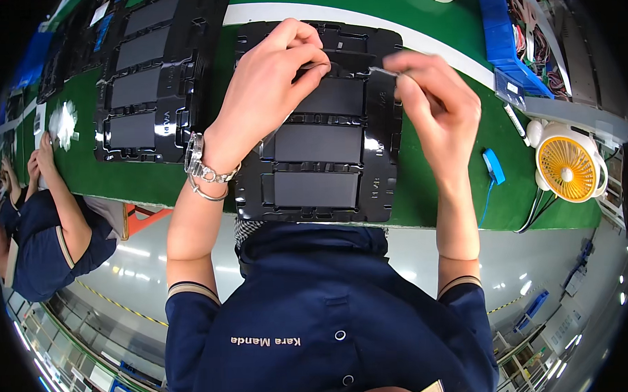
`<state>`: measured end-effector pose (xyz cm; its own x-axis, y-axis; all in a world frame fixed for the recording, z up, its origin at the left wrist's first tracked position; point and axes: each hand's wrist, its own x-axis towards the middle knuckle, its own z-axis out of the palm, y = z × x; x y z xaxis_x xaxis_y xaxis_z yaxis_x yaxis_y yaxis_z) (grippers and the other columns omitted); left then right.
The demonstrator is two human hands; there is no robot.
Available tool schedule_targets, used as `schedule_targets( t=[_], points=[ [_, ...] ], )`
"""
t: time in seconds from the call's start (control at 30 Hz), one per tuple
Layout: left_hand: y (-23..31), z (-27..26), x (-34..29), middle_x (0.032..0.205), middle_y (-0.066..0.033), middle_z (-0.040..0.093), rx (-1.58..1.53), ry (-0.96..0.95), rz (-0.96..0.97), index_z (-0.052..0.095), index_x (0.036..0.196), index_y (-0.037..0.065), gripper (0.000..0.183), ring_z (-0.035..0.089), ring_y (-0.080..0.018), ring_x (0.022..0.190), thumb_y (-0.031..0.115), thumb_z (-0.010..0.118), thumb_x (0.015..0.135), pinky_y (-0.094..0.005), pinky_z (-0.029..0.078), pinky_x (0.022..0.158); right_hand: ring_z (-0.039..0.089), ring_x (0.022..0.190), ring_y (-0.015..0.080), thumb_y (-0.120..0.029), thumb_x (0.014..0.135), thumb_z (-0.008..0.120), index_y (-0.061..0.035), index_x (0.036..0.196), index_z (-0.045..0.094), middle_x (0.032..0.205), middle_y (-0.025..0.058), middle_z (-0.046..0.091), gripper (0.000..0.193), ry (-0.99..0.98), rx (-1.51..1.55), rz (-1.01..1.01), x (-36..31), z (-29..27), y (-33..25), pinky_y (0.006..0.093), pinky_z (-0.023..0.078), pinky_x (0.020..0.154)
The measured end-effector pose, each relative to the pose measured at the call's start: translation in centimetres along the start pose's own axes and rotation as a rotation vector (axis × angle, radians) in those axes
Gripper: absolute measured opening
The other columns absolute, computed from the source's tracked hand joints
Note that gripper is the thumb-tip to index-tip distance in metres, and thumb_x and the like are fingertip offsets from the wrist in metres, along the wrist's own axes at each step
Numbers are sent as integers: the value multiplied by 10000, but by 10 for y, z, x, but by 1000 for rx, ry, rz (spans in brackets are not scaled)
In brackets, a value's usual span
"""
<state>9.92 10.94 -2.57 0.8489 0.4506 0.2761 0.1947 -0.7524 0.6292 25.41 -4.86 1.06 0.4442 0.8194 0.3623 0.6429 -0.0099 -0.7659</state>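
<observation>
In front of me lies a black plastic tray (389, 159) with several dark rectangular panels seated in its pockets, such as the nearest panel (316, 189). Over its far part, my left hand (275, 76) has thumb and fingers closed on the end of a thin dark panel (351, 60), which looks tilted. My right hand (441, 102), slightly blurred, pinches a thin pale strip (383, 71) near that panel's right end. Whether the strip is joined to the panel I cannot tell. A metal watch (193, 155) and bracelets sit on my left wrist.
Another black tray (166, 125) with dark panels stands to the left. On the right are a yellow-and-white fan (567, 171), a blue strap (493, 166) with a cord, and a blue bin (498, 24) of wires. A co-worker's arm (69, 204) rests at the far left.
</observation>
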Motion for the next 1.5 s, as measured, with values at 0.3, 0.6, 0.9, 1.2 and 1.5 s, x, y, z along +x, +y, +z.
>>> schedule_targets(
  t=[0.3,0.6,0.9,1.2,1.5],
  points=[
    [36,-32,-33,990,-74,595,-286,58,44,686,850,7,103,607,-178,838,-2,701,748,-272,491,711,566,542,206,-94,775,703,-17,735,627,733,41,633,115,-276,1,-159,7,14,-15,296,429,484],
    [51,-13,-100,1350,-166,493,-1227,79,-401,693,892,-6,62,517,-162,1152,25,654,855,-295,432,894,556,551,130,-19,760,687,14,734,629,759,81,639,71,-131,186,8,-27,19,-40,255,430,495],
    [72,-12,-99,1093,-179,625,-1383,124,-555,623,837,-26,221,451,-68,662,191,664,852,-212,318,580,587,553,145,-46,748,706,-4,709,618,746,80,643,105,-215,218,34,-40,27,-41,251,431,467],
    [68,-11,-105,1314,-258,536,-1456,90,-458,661,895,-25,80,448,-255,1307,42,623,872,-320,422,933,645,721,187,-39,804,642,24,792,655,873,132,680,65,-108,309,30,-41,25,-42,269,493,605],
    [70,-1,-107,1232,-212,604,-1164,113,-327,685,861,4,52,398,-340,1343,18,667,814,-422,359,1039,615,744,109,-54,895,610,37,904,684,864,86,700,118,-148,460,336,-46,30,-47,235,478,666]
  ],
)
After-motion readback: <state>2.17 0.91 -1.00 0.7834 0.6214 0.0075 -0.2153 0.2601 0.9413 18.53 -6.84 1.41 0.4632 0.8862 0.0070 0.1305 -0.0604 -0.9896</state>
